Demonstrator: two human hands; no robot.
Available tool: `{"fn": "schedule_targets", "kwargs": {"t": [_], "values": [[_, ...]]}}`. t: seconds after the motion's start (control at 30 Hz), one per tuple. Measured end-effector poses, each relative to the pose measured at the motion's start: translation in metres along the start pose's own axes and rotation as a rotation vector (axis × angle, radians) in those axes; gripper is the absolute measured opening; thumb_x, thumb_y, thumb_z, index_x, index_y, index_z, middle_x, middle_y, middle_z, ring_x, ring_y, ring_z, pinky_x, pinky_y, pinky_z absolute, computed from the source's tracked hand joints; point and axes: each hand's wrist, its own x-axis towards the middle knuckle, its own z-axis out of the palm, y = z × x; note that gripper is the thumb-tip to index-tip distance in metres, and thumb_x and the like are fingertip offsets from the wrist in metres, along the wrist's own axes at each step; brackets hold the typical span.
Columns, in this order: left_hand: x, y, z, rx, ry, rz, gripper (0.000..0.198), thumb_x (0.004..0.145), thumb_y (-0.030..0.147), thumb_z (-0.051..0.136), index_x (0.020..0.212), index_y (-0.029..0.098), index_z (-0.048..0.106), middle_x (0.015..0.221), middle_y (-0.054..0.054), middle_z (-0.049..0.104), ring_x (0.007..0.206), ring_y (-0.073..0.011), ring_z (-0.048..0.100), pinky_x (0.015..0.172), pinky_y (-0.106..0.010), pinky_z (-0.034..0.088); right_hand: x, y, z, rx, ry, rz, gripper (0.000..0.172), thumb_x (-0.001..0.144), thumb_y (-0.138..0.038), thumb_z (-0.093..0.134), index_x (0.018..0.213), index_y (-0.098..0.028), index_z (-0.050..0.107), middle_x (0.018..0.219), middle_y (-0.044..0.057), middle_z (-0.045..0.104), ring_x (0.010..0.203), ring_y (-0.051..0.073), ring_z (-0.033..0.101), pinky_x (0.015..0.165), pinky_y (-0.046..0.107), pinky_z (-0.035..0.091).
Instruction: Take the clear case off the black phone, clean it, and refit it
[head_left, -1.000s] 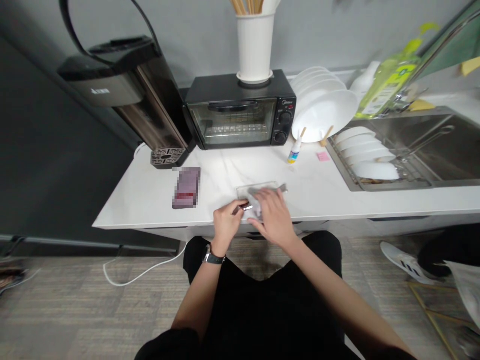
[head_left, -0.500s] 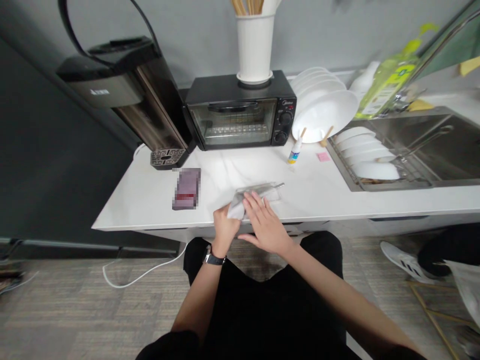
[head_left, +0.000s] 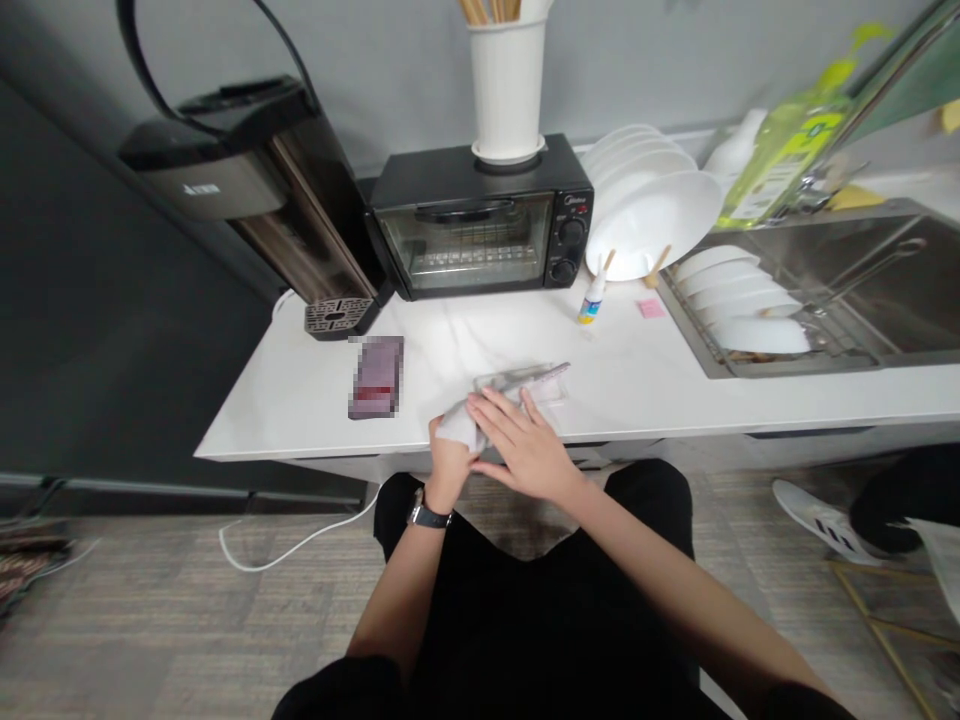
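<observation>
Cloth (head_left: 456, 430) under the outstretched right hand (head_left: 521, 448)
Presumably steadying it; what the left hand (head_left: 450, 465) grips cannot be told.

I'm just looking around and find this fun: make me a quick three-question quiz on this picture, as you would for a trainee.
1. Multiple choice: what stands on top of the toaster oven?
A) a green pump bottle
B) a tall white container
C) a pair of plates

2. True or false: the person wears a watch on the right wrist.

3. Fill the gap: the person's right hand lies over a white ____.

Key
1. B.
2. False: the watch is on the left wrist.
3. Cloth or tissue; the picture does not show clearly which.
</observation>
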Motion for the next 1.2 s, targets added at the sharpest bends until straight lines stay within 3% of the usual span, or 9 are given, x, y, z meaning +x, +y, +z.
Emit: {"fn": "schedule_targets", "kwargs": {"t": [0.2,0.27,0.4,0.53,0.63,0.83,0.9,1.07,1.2], "values": [[-0.005,0.008,0.001,-0.026,0.041,0.031,0.022,0.097,0.037,0.072,0.082,0.021,0.076,0.074,-0.002,0.078,0.069,-0.0185,0.071,0.068,-0.026,0.051,-0.008,0.029,-0.007,-0.068,0.253,0.404,0.074,0.112,-0.05,0.051,0.172,-0.013,0.032,0.168,0.026,0.052,0.168,0.042,0.033,0.134,0.074,0.025],[-0.006,0.007,0.0,-0.024,0.041,0.043,0.019,0.095,0.033,0.068,0.084,0.021,0.076,0.069,0.0,0.074,0.063,-0.0163,0.067,0.064,-0.024,0.047,-0.005,0.016,0.002,-0.055,0.249,0.339,0.075,0.111,-0.051,0.052,0.171,-0.009,0.033,0.166,0.028,0.053,0.168,0.043,0.032,0.133,0.073,0.029],[-0.005,0.003,-0.003,-0.003,0.026,0.05,0.019,0.087,0.025,0.065,0.069,0.02,0.069,0.057,0.001,0.066,0.053,-0.0157,0.058,0.057,-0.026,0.041,0.003,-0.006,0.011,-0.025,0.082,0.063,0.068,0.113,-0.05,0.05,0.17,-0.014,0.04,0.167,0.022,0.056,0.165,0.036,0.039,0.137,0.063,0.026],[-0.004,0.007,-0.002,-0.012,0.03,0.044,0.017,0.092,0.032,0.069,0.082,0.021,0.076,0.072,-0.001,0.077,0.063,-0.0166,0.066,0.064,-0.025,0.046,-0.002,0.019,-0.006,-0.062,0.18,0.321,0.064,0.112,-0.051,0.05,0.164,-0.014,0.047,0.16,0.023,0.06,0.162,0.038,0.042,0.137,0.068,0.022],[-0.004,0.009,-0.001,-0.037,0.031,0.033,0.023,0.097,0.04,0.069,0.088,0.021,0.08,0.076,-0.001,0.079,0.068,-0.0168,0.069,0.068,-0.025,0.048,-0.004,0.026,-0.007,-0.082,0.269,0.47,0.065,0.111,-0.052,0.05,0.16,-0.008,0.049,0.159,0.026,0.058,0.165,0.044,0.035,0.134,0.071,0.026],[-0.002,0.003,-0.006,-0.023,-0.021,0.004,0.013,0.085,0.028,0.066,0.075,0.024,0.074,0.061,-0.002,0.071,0.055,-0.0196,0.061,0.06,-0.031,0.049,0.006,-0.011,0.014,-0.018,0.025,0.097,0.079,0.11,-0.06,0.052,0.172,-0.013,0.038,0.171,0.023,0.051,0.168,0.041,0.031,0.135,0.065,0.03],[-0.002,0.005,-0.006,-0.028,-0.017,0.015,0.017,0.088,0.031,0.068,0.072,0.025,0.071,0.063,-0.003,0.072,0.058,-0.0202,0.064,0.062,-0.032,0.05,0.002,-0.001,0.007,-0.038,0.036,0.129,0.074,0.111,-0.057,0.051,0.172,-0.016,0.039,0.17,0.022,0.052,0.167,0.038,0.034,0.137,0.064,0.025],[-0.003,0.01,-0.003,-0.05,0.04,0.047,0.022,0.095,0.045,0.072,0.084,0.027,0.077,0.074,0.0,0.078,0.068,-0.0201,0.072,0.066,-0.03,0.05,-0.013,0.034,-0.01,-0.102,0.234,0.466,0.07,0.113,-0.052,0.047,0.171,-0.014,0.036,0.167,0.025,0.051,0.169,0.04,0.029,0.135,0.071,0.023],[-0.002,0.005,-0.004,-0.033,0.015,0.055,0.013,0.09,0.034,0.069,0.08,0.028,0.075,0.068,0.001,0.076,0.061,-0.0192,0.067,0.063,-0.031,0.048,-0.006,0.005,0.005,-0.046,0.141,0.258,0.078,0.111,-0.054,0.051,0.17,-0.006,0.035,0.169,0.028,0.05,0.17,0.041,0.027,0.135,0.066,0.03]]}}
